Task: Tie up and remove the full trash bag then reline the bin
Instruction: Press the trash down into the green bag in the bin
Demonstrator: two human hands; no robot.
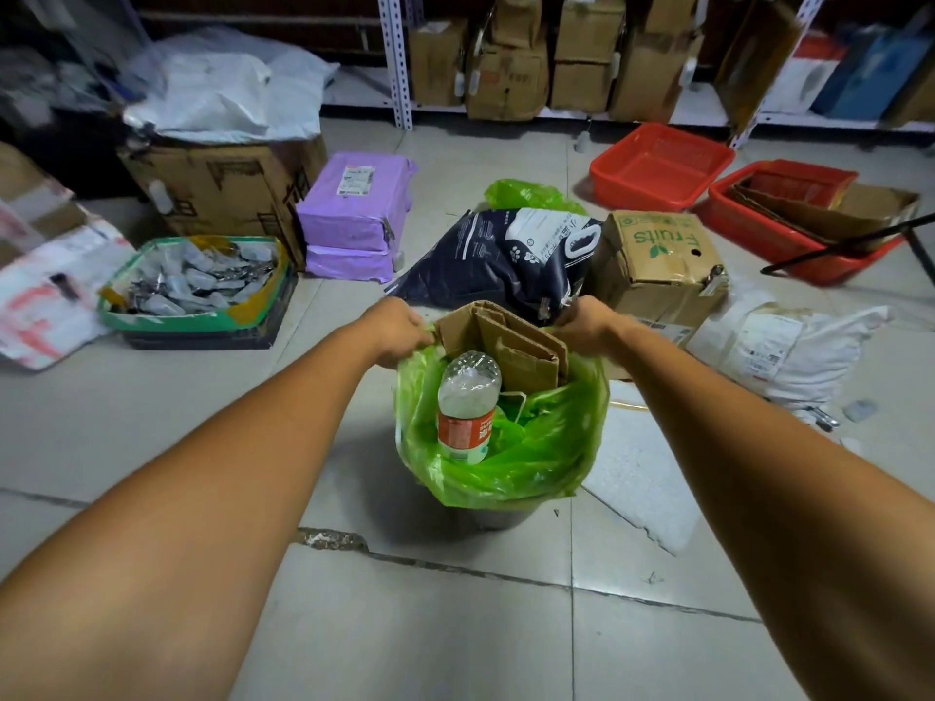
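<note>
A green trash bag [536, 462] lines a dark bin [498, 518] standing on the tiled floor in the middle of the view. Folded brown cardboard [511, 346] and a clear plastic bottle with a red label [468, 407] stick up out of the bag. My left hand [397, 331] grips the bag's rim at its far left. My right hand [587, 321] grips the rim at its far right. Both arms reach forward over the floor. The bag's mouth is open between the hands.
A second green bag [526, 194] lies beyond a dark pet-litter sack [511, 260]. A "Fruits" carton [663, 260], red baskets [657, 167], purple parcels [354, 215], a green-rimmed tray of packets [197, 280] and a white sack [789, 346] ring the bin. Shelving with boxes stands behind.
</note>
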